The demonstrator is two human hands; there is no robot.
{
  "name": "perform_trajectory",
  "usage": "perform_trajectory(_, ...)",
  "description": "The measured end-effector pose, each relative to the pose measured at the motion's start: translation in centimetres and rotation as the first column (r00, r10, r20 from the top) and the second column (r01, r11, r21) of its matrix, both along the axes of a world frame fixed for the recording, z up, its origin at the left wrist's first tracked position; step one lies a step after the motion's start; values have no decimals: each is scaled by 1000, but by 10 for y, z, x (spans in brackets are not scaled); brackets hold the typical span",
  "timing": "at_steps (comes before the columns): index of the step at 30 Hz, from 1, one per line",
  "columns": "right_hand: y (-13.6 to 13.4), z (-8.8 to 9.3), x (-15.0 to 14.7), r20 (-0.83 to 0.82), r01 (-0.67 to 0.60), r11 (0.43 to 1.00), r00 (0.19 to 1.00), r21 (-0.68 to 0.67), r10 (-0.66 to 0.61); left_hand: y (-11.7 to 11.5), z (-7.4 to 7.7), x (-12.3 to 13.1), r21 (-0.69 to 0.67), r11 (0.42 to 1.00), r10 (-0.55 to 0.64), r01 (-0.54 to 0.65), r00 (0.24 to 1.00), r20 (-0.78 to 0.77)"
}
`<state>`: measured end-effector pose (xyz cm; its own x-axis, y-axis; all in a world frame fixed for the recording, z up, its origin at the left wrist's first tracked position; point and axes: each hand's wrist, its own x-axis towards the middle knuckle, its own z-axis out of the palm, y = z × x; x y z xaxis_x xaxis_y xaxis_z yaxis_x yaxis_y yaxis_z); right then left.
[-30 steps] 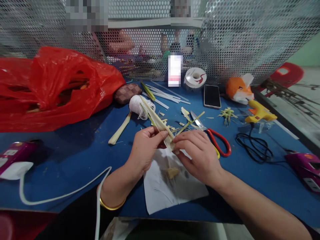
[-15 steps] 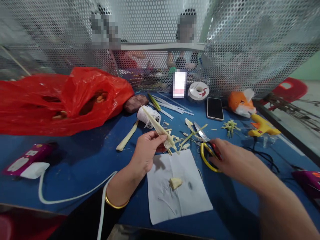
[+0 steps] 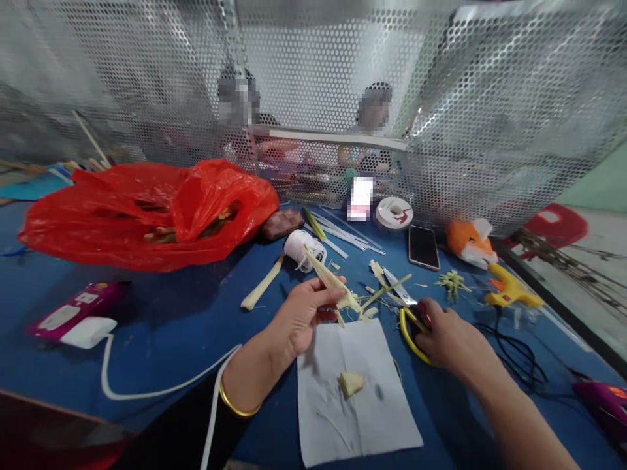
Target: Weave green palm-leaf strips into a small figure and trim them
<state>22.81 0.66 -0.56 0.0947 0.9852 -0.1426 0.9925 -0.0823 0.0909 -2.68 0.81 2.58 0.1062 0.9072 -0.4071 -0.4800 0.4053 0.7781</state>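
My left hand (image 3: 306, 313) is closed on a pale yellow strip of husk or leaf (image 3: 331, 279), pinched between thumb and fingers above the top of a white paper sheet (image 3: 337, 421). On the sheet lies a small cut piece of pale stalk (image 3: 351, 384). My right hand (image 3: 448, 339) is closed around the handle of a pair of scissors (image 3: 404, 297). The silver blades point away to the upper left, and one yellow handle loop shows beside my fingers. Under the blades are pale scraps and a thin green stem (image 3: 385, 294).
A red plastic bag (image 3: 122, 222) bulges at the left. Behind lie a white yarn ball (image 3: 301, 249), white strips (image 3: 343, 232), a ribbon roll (image 3: 394, 213) and a phone (image 3: 424, 247). A yellow glue gun (image 3: 512, 287) with its cable sits right. A perforated metal screen (image 3: 313, 59) rises at the back.
The camera view has tilted up, so the table's things sit lower in the picture. Both hands keep their holds, on the pale strip and on the scissors.
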Motion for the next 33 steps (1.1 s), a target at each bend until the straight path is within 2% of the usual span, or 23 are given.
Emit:
perform_trajectory(4, -10, -7, 18, -123, 30, 999, 992, 32, -26, 1, -2, 0, -65, 996, 60, -55, 995, 84)
perform_trajectory(6, -20, -16, 32, -289, 73, 994, 956, 80, -47, 2, -4, 0, -89, 989, 126, -118, 988, 88)
perform_trajectory(7, -26, -22, 39, -411, 114, 988, 910, 101, -63, 2, -5, 0, -94, 985, 153, -144, 985, 86)
perform_trajectory(9, -38, -30, 48, -669, 178, 975, 742, 133, -44, 2, -5, -1, -84, 982, 174, -168, 981, 82)
perform_trajectory(11, -53, -35, 49, -828, 255, 956, 560, 146, -24, 1, -5, -1, -62, 985, 167, -162, 983, 71)
perform_trajectory(14, -73, -35, 34, -934, 429, 885, 356, 183, 20, 0, -3, 0, -39, 988, 149, -148, 988, 41)
perform_trajectory(17, -83, -33, 11, -977, 494, 847, 168, 196, 129, -2, -1, 1, -25, 988, 154, -153, 988, 13)
perform_trajectory(18, -84, -32, 3, -979, 479, 854, 130, 202, 158, -2, -1, 1, -21, 987, 161, -161, 987, 1)
perform_trajectory(19, -83, -31, -3, -981, 406, 894, 104, 192, 163, -2, 0, 1, -16, 986, 168, -168, 986, -11)
perform_trajectory(20, -82, -30, -10, -979, 319, 926, 95, 202, 181, -2, 0, 1, -7, 984, 177, -178, 984, -22)
perform_trajectory(22, -79, -27, -21, -965, 186, 949, 117, 255, 236, -2, 1, 2, 22, 980, 200, -199, 979, -35)
perform_trajectory(24, -78, -22, -32, -940, 86, 953, 214, 290, 267, -2, 2, 3, 60, 971, 234, -232, 972, -33)
perform_trajectory(26, -78, -16, -44, -894, 8, 954, 350, 301, 279, -2, 2, 4, 111, 955, 280, -275, 960, -31)
perform_trajectory(28, -81, -10, -57, -842, -16, 962, 479, 272, 247, -2, 1, 5, 182, 927, 341, -329, 940, -34)
perform_trajectory(30, -84, -6, -69, -801, 17, 974, 571, 228, 178, -2, -1, 6, 253, 884, 416, -393, 908, -45)
perform_trajectory(33, -87, 0, -82, -778, 18, 983, 614, 185, 135, -2, -4, 8, 324, 831, 498, -453, 864, -69)
